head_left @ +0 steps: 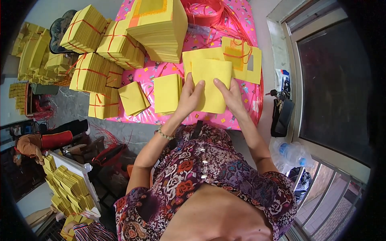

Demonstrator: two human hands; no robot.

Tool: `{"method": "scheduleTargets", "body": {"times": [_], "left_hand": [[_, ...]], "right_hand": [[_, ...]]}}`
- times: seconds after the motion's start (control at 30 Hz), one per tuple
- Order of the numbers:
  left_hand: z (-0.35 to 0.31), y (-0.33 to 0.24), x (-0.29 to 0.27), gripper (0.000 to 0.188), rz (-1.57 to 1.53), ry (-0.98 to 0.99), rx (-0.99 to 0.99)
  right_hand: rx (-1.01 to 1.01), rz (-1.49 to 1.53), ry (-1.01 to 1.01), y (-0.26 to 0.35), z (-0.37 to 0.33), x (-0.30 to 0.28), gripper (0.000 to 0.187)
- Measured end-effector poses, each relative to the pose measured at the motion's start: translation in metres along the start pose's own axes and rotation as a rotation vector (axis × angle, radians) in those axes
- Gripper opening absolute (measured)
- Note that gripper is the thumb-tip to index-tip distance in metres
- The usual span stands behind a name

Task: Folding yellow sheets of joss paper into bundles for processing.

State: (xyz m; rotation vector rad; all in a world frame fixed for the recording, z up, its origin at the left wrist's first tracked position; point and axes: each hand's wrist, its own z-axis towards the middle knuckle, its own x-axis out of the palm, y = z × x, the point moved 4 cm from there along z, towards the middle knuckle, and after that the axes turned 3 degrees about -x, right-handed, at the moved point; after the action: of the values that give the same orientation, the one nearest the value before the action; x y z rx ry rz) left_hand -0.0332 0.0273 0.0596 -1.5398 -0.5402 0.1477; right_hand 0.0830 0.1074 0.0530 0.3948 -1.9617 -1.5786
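Observation:
A folded piece of yellow paper (213, 88) stands between my hands over the pink patterned tablecloth (140, 82). My left hand (189, 96) grips its left edge, thumb on the front face and fingers behind. On the opposite edge my right hand (232, 95) pinches it the same way. Behind it lies another yellow sheet (205, 54). Two small yellow paper stacks, one upright-edged (166, 94) and one slanted (134, 98), rest to the left of my left hand. Yellow sheets with an orange-bordered panel (234, 56) lie beyond my right hand.
Red-strapped bundles of yellow paper (90, 72) and a tall stack (165, 36) crowd the table's left and back. A red strap coil (203, 14) sits at the far edge. Plastic bottles (289, 152) stand right, by the window. People (38, 142) work at left among more paper.

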Motion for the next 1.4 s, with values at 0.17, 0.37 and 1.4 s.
{"method": "scheduleTargets", "body": {"times": [0.17, 0.37, 1.4], "left_hand": [[-0.011, -0.007, 0.0, 0.038, 0.034, 0.003, 0.023], [-0.023, -0.013, 0.003, 0.039, -0.038, -0.027, 0.028], [-0.051, -0.018, -0.017, 0.034, 0.253, -0.147, -0.125]], "right_hand": [[-0.122, -0.047, 0.053, 0.005, -0.008, 0.003, 0.033], [-0.222, 0.02, -0.009, 0.03, -0.009, 0.008, 0.03], [-0.036, -0.116, 0.103, 0.007, -0.008, -0.001, 0.031]]}}
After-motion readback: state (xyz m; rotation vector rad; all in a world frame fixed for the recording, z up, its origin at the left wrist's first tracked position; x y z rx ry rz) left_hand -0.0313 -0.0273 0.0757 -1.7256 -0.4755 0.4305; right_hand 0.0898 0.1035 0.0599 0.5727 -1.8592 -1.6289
